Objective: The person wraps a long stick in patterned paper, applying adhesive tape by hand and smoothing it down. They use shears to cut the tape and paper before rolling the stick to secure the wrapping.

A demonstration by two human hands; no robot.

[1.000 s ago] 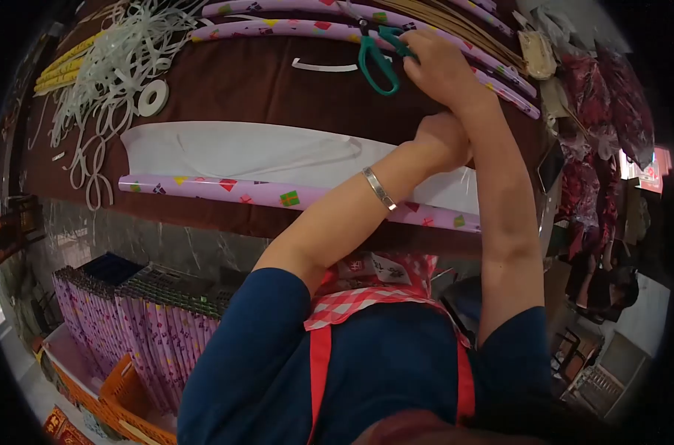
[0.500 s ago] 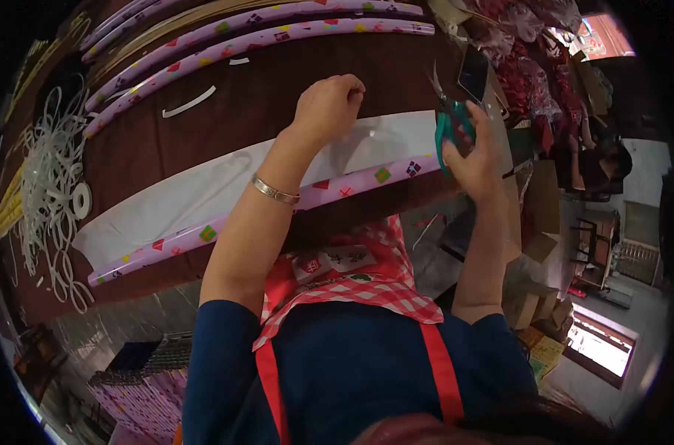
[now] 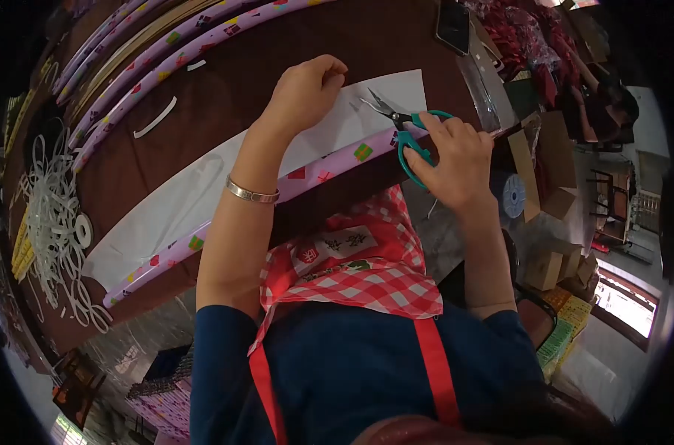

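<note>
My right hand (image 3: 459, 159) grips teal-handled scissors (image 3: 403, 122) by their loops. Their blades are parted and point up and left, over the white underside of the wrapping paper sheet (image 3: 381, 89). The lilac printed side of this sheet (image 3: 326, 165) shows along its rolled near edge, with gift-box patterns. Over the sheet's far edge is my left hand (image 3: 303, 96), its fingers curled and pinched together. What lies between those fingertips, if anything, is hidden. A metal bracelet (image 3: 251, 193) circles my left wrist.
Several rolls of the same printed paper (image 3: 159, 74) lie across the back of the brown table. Tangled white strips (image 3: 51, 222) and a white tape ring (image 3: 83, 230) are at the left. A phone (image 3: 453, 28) rests at the far right; cardboard boxes (image 3: 552, 170) stand beyond.
My right hand has brought the scissors from beside the phone to the sheet's right end, turning the blades leftward. The view has shifted. My left hand stays pinched above the sheet.
</note>
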